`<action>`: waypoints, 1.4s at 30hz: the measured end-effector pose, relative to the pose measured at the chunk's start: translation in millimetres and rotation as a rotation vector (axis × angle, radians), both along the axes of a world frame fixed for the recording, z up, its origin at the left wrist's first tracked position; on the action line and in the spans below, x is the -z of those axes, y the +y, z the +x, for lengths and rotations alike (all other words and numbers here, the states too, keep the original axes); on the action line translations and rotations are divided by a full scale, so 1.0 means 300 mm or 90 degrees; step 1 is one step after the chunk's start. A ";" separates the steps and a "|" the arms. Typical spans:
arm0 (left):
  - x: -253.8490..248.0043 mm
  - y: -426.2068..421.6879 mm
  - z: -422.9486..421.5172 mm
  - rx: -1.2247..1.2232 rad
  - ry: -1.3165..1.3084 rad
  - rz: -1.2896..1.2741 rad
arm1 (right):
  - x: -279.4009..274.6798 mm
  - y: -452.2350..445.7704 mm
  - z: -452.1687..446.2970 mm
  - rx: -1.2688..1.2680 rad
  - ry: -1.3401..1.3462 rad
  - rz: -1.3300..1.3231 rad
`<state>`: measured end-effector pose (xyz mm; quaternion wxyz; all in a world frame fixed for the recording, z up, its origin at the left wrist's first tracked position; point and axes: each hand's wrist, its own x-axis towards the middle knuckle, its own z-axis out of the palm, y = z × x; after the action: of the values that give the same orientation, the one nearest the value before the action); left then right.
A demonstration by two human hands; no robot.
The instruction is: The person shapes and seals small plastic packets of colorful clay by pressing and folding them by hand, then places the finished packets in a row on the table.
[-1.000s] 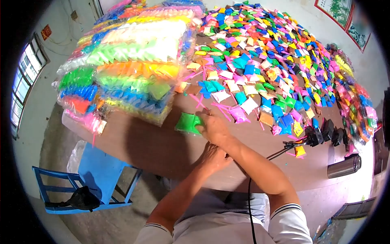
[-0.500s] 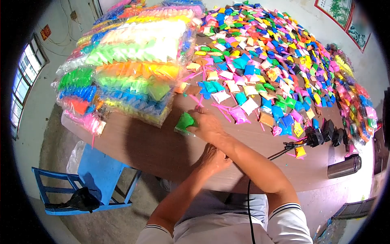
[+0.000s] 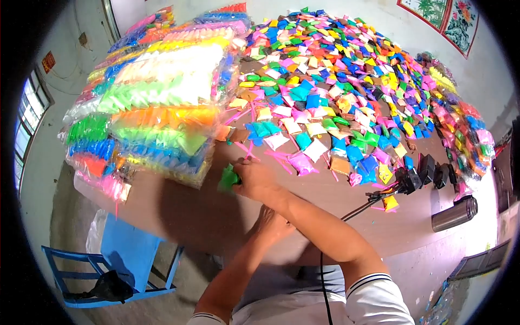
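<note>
Holds green packet (image 3: 228, 177) in right hand (image 3: 254, 181), fingers clamped on it, above table (image 3: 189, 208); has left hand (image 3: 275, 224) near right forearm, cannot tell its fingers.

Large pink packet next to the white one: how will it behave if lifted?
The pink packet looks puffy with crinkled edges, so it may bend softly. Its shiny wrapper could be slippery. It lies flat on the table, so it probably will not roll.
</note>
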<state>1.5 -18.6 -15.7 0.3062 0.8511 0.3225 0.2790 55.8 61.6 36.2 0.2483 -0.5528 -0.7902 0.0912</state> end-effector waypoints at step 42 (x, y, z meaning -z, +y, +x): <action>-0.102 0.003 0.023 0.014 -0.133 0.070 | -0.032 0.055 0.823 0.306 0.463 0.162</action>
<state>8.3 -17.7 14.8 0.2941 0.8365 0.2638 0.3798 302.7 78.0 45.7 0.5897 -0.6175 -0.5061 0.1214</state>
